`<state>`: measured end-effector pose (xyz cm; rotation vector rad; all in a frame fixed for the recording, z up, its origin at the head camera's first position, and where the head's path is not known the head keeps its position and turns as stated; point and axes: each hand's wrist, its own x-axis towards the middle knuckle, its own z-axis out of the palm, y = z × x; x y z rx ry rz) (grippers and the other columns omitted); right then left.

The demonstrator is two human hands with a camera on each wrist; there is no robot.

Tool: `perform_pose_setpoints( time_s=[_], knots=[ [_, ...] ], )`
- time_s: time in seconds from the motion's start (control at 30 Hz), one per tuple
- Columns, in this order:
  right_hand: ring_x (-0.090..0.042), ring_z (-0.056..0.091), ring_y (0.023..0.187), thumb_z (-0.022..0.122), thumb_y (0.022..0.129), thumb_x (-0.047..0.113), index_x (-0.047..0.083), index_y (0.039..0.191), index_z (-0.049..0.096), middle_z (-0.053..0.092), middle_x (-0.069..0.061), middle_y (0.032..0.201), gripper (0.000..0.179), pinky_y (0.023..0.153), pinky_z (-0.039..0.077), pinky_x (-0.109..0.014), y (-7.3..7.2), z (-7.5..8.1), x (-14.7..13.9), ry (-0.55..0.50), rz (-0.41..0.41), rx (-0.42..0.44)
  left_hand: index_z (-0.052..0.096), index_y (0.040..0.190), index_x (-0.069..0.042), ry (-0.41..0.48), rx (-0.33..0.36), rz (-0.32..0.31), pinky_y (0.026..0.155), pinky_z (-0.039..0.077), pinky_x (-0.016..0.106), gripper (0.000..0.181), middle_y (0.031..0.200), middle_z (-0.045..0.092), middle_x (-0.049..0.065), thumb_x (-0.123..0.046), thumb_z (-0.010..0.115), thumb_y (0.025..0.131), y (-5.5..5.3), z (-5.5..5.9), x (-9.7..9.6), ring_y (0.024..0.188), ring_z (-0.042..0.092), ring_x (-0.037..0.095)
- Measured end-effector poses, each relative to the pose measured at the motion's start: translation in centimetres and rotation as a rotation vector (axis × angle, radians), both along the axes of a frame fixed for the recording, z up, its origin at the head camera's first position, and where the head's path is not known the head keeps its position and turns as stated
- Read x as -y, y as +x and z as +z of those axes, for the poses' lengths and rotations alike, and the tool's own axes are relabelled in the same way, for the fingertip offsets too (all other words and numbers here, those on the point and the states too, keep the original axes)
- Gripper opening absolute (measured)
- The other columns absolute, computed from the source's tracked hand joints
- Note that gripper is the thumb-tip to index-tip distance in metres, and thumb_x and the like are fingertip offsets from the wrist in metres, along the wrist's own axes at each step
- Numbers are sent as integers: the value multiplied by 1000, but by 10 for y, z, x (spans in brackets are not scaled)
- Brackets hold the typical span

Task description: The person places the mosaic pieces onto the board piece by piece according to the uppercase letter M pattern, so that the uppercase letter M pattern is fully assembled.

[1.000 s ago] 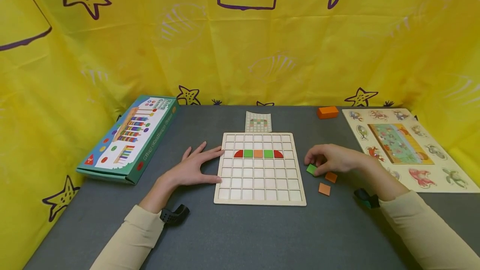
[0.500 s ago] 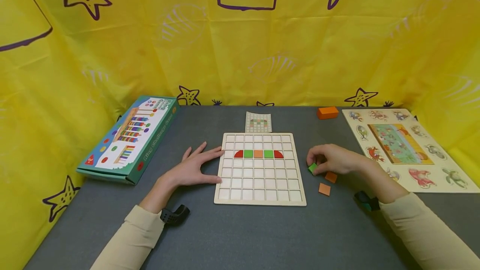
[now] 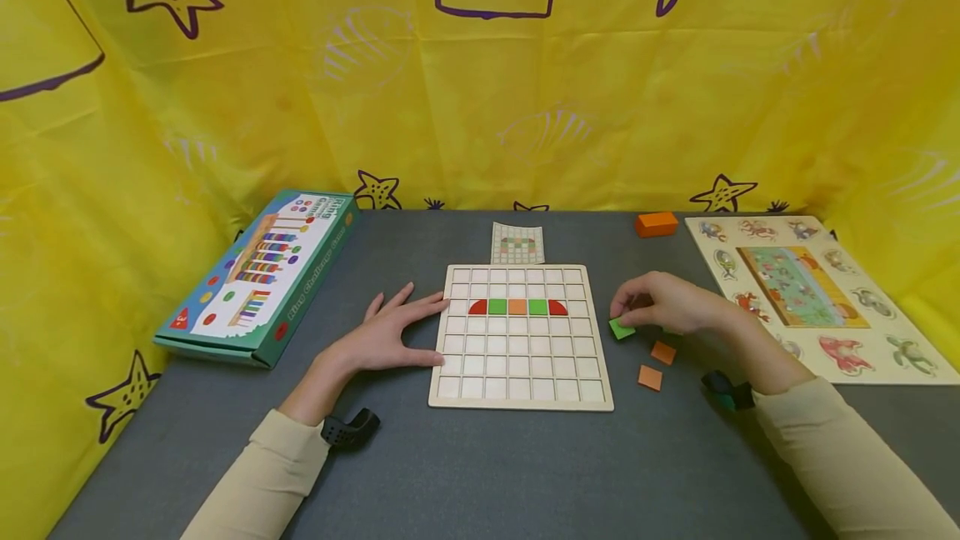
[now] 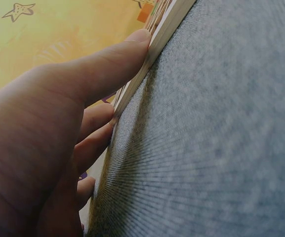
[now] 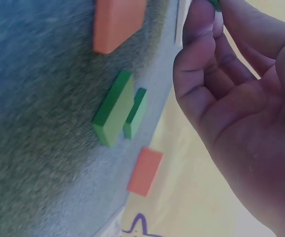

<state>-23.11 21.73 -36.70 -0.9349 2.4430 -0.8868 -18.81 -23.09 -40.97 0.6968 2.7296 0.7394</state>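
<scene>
In the head view, my right hand (image 3: 663, 304) pinches a green square tile (image 3: 622, 328) between thumb and fingertips, just off the board's right side. Only a corner of that green tile (image 5: 215, 4) shows in the right wrist view. With fingers spread, my left hand (image 3: 388, 337) touches the left edge of the wooden grid board (image 3: 520, 403); its thumb (image 4: 117, 61) lies against the edge. One row of the board bears a red quarter-round tile (image 3: 477, 307), a green tile (image 3: 497, 307), an orange tile (image 3: 517, 307), another green and another red.
Two orange tiles (image 3: 650, 377) lie near my right hand, and two green tiles (image 5: 113, 108) lie beneath it. Behind the board is a pattern card (image 3: 517, 232). An orange block (image 3: 656, 224) and a picture puzzle (image 3: 817, 348) stand right, a game box (image 3: 258, 273) left.
My right hand has lifted slightly away from the orange tiles with the green tile in its fingertips. Another green piece now shows beneath the hand. My left hand has stayed still.
</scene>
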Motion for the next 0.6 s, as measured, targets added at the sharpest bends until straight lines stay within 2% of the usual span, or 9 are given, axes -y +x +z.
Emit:
perform_pose_setpoints(
  time_s=[0.37, 0.6],
  knots=[
    [-20, 61, 88, 74, 94, 11, 8, 100, 72, 68, 2, 92, 7, 80, 52, -37, -10, 3, 27, -41, -34, -14, 41, 157, -22, 8, -2, -7, 111, -9, 68, 89, 163, 30, -1, -60, 75, 84, 1, 0, 0, 152, 3, 40],
    [-21, 59, 85, 73, 94, 9, 7, 98, 71, 66, 0, 91, 5, 77, 50, -35, -16, 5, 54, -78, -42, -13, 41, 157, -22, 4, -6, -8, 111, -8, 68, 89, 163, 30, 0, -60, 75, 84, 0, -1, 1, 152, 3, 40]
  ],
)
